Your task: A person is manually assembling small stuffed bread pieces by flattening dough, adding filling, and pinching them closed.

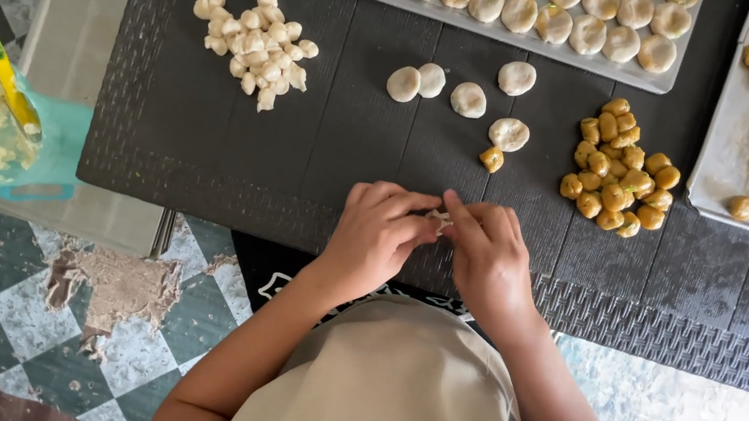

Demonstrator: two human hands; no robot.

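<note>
On the dark slatted counter (231, 156), below a tray (488, 18) of filled rounds and heaps of brown balls (619, 170), your left hand (373, 238) and right hand (489, 255) pinch a small, soft dough piece (439, 217) at its edges, likely easily torn.

The little dough piece (439, 217) is pretty much buried between the fingertips of both hands, only a pale sliver peeks out, so can't tell its shape. The far tray of pale dough rounds (488, 18) gets chopped by the top edge, and the right tray of golden-brown pieces (725, 147) runs off the right and top edges. The tabletop (323, 151) is also cut off at the top and right.
</note>
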